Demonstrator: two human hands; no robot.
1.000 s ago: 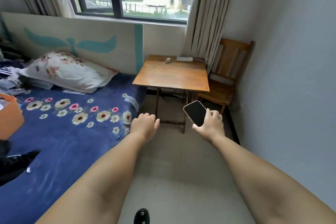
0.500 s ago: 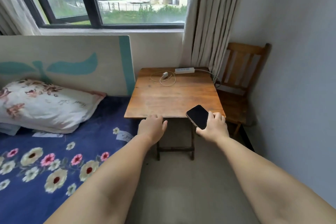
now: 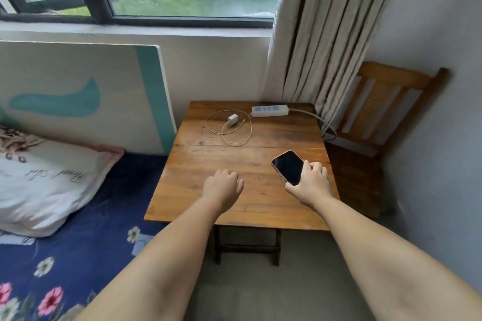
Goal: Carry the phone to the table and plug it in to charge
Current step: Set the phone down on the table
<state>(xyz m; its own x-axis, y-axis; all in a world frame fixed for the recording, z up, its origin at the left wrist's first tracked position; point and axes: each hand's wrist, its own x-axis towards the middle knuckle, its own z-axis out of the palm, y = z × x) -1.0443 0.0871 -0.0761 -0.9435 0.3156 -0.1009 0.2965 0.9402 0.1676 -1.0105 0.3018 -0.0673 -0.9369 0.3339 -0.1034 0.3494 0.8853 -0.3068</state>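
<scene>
A dark-screened phone [image 3: 287, 165] with a pale case is gripped at its near end by my right hand [image 3: 311, 184], over the right part of the small wooden table [image 3: 208, 159]. My left hand [image 3: 221, 187] hovers over the table's middle, palm down, fingers loosely curled, holding nothing. At the table's far side lies a white charger brick [image 3: 232, 119] with its thin white cable [image 3: 242, 138] looped around it. A white power strip [image 3: 270, 110] lies at the far right corner, its cord running off behind the curtain.
A wooden chair [image 3: 378, 117] stands right of the table against the grey wall. A bed with a blue floral sheet [image 3: 86, 240] and a pillow [image 3: 44, 185] borders the table's left. A curtain [image 3: 320, 34] hangs behind the power strip, under the window.
I have come closer to the table. Both hands moved forward from its near edge to over the tabletop, the right one still carrying the phone.
</scene>
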